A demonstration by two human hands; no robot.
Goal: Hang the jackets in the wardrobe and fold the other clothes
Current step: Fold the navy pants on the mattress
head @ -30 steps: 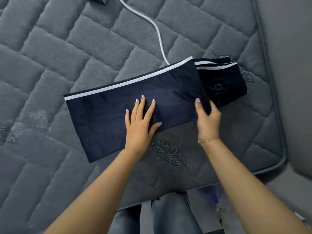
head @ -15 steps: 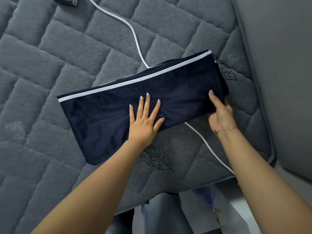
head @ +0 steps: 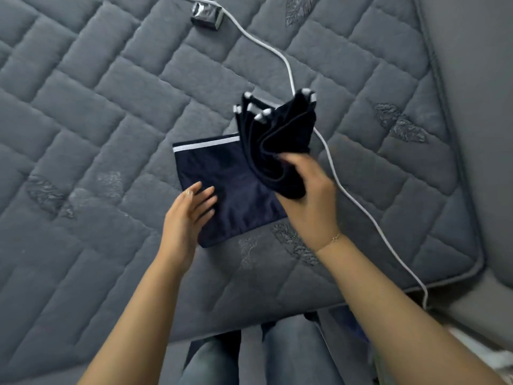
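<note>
A dark navy garment [head: 230,184] with a white side stripe lies on the grey quilted mattress [head: 97,107], partly folded. My right hand [head: 308,195] grips its right end and holds that bundle of layers raised above the flat part, white stripe ends sticking up. My left hand [head: 188,215] hovers at the left edge of the flat part with fingers straight and slightly spread, holding nothing.
A white cable [head: 288,70] runs from a small dark charger block [head: 206,15] across the mattress, passes behind the garment and drops off the near right edge. A grey wall or headboard [head: 477,107] borders the right side. My jeans-clad legs [head: 249,357] stand at the mattress edge.
The right hand has lifted the garment's right end up and over toward the left. The left hand has come off the cloth's middle and moved to its left edge.
</note>
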